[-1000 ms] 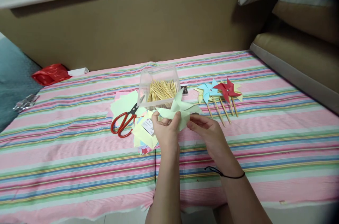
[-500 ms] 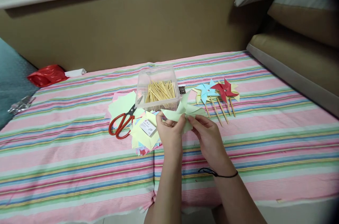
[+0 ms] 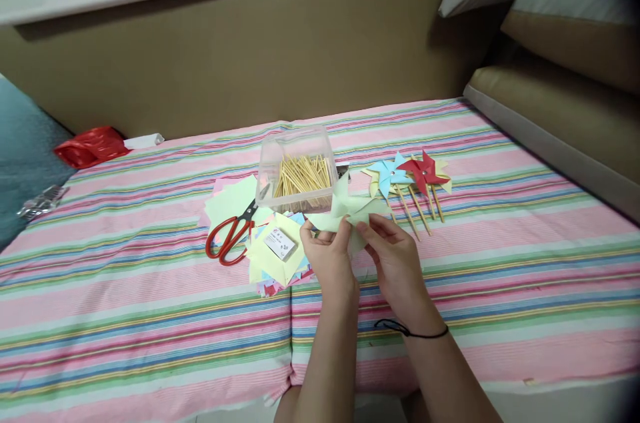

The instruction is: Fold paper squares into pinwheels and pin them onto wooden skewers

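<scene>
Both hands hold a pale green paper pinwheel above the striped cloth. The fingers of my left hand are closed on its near left side, the thumb by the centre. My right hand, with a black cord on the wrist, pinches it just right of the middle. Fingertips hide the pinwheel's centre. Left of my hands lies a pile of cut paper squares with a small white box on top. Scissors with red handles rest beside the pile, blades against a clear plastic tub of wooden sticks.
Finished pinwheels on sticks, a blue one and a red one on top, lie to the right. A red plastic bag is at the far left, near crumpled clear plastic. Cushions stand at the back right.
My left hand has shifted slightly right and its wrist has turned a little. The pinwheel has tilted slightly in my hands. The things on the cloth stay where they were.
</scene>
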Available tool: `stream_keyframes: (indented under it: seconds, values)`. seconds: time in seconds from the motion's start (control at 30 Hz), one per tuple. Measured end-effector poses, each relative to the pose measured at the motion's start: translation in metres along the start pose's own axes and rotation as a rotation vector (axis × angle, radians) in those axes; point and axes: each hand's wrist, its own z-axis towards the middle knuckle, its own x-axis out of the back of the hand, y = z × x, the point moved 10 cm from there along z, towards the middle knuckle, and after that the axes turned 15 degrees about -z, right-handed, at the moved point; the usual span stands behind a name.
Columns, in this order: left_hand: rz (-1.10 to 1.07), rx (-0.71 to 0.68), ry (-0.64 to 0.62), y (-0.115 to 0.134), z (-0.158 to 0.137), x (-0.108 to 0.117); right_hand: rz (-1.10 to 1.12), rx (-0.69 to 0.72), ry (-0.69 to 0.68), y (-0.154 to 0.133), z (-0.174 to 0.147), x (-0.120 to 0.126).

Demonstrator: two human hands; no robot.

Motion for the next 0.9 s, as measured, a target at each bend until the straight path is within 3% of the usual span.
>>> stream_keyframes:
  seconds: [0.13,0.4,0.63,0.9]
  values:
    - [-0.043,-0.048,0.052,0.01,0.006,0.008,-0.068,-0.003,-0.05,0.002,0.001,-0.001]
    - [-0.025,-0.073,0.033,0.013,0.007,0.008,-0.167,0.221,0.038,-0.017,-0.003,0.003]
    - [0.041,-0.084,-0.019,0.011,0.001,0.003,-0.032,0.001,0.077,0.001,-0.003,0.006]
    - [0.04,-0.049,-0.039,0.009,-0.004,-0.005,0.003,0.034,0.152,-0.002,-0.005,0.01]
